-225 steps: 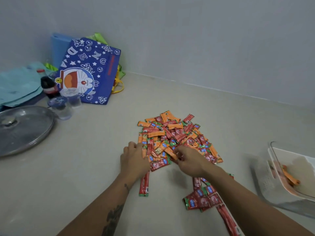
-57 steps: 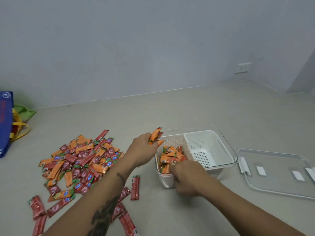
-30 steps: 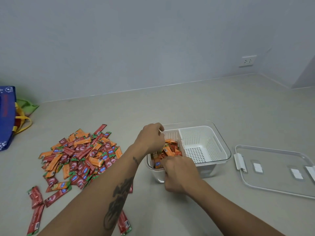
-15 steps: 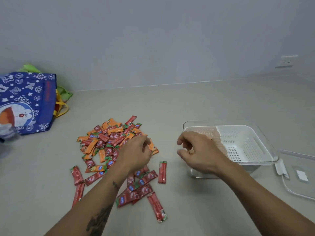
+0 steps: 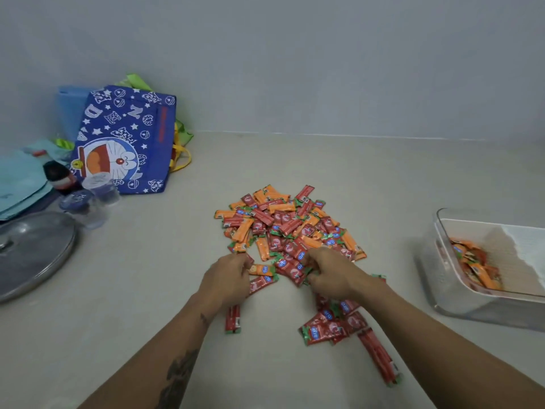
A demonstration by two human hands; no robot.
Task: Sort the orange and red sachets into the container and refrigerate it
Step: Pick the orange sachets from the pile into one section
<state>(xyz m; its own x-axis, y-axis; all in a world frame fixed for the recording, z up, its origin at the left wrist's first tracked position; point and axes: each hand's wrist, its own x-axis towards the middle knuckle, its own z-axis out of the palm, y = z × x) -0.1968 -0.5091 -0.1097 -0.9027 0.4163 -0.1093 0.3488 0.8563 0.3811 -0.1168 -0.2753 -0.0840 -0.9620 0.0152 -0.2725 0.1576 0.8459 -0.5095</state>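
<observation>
Head view. A pile of orange and red sachets [image 5: 287,228] lies on the pale counter [image 5: 147,290], with a smaller cluster of red sachets [image 5: 333,326] nearer the person. The left hand [image 5: 225,280] rests at the pile's near edge, fingers curled onto sachets; whether they pinch one cannot be told. The right hand [image 5: 331,274] sits just beside it, fingers curled over red sachets at the pile's edge. The clear container [image 5: 442,299], holding orange sachets in one compartment, stands well apart at right. A blue cartoon bag [image 5: 126,143], a bottle [image 5: 57,175], cups [image 5: 101,190] and a metal lid [image 5: 32,252] occupy the left.
</observation>
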